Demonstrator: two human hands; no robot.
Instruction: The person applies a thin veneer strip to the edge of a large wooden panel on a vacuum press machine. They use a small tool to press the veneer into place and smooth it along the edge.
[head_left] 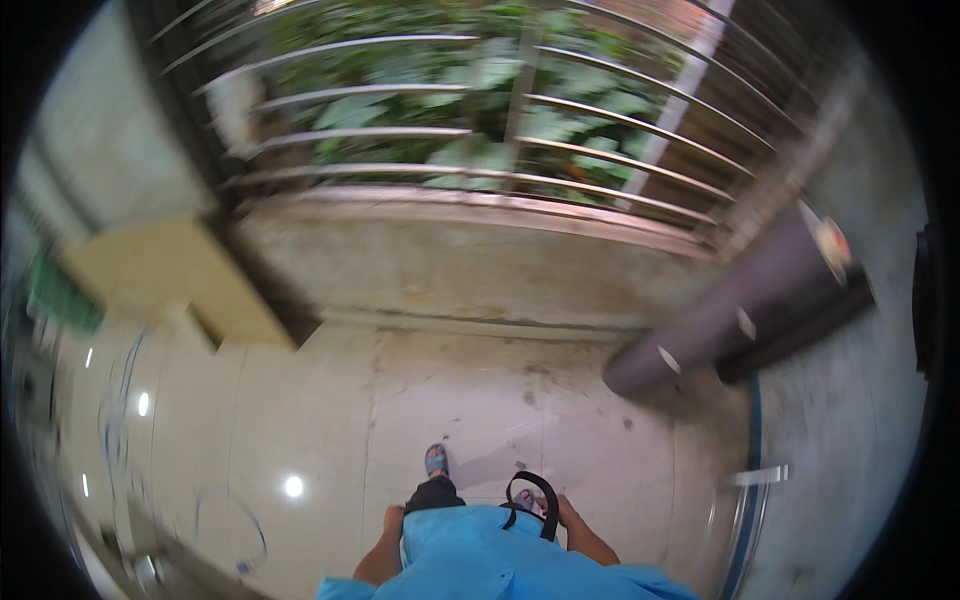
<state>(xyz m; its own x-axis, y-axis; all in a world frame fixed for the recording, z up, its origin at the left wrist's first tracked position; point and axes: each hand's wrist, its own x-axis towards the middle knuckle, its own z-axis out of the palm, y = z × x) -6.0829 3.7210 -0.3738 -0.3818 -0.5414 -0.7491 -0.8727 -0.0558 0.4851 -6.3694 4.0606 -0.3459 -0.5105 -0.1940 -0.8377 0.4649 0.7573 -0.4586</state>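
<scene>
Standing on a tiled floor (330,400) near a low concrete wall, the person looks down past a bright blue garment (480,560) that fills the bottom of the view. Both forearms hang close to the body. The left hand (393,518) sits at the garment's left edge, and whether its fingers are curled or loose cannot be told, since the cloth hides most of it. The right hand (565,512) sits at the garment's right edge, right beside a black strap (530,500) that loops up over the cloth; the strap runs toward this hand, but whether the fingers are closed around it cannot be made out.

Just ahead of the left hand, one foot in a blue sandal (436,460) is planted on the tiles, with a dark trouser leg (432,493) above it. Farther ahead of both hands rises the stained low wall (450,270), topped by a metal railing (480,175) of curved horizontal bars, with green leaves (450,70) behind. Well off beyond the right hand, a thick grey roll (720,310) leans against the wall. Far out past the left hand stands a pale yellow cabinet (170,270), and bright ceiling-light reflections dot the glossy tiles on that side.
</scene>
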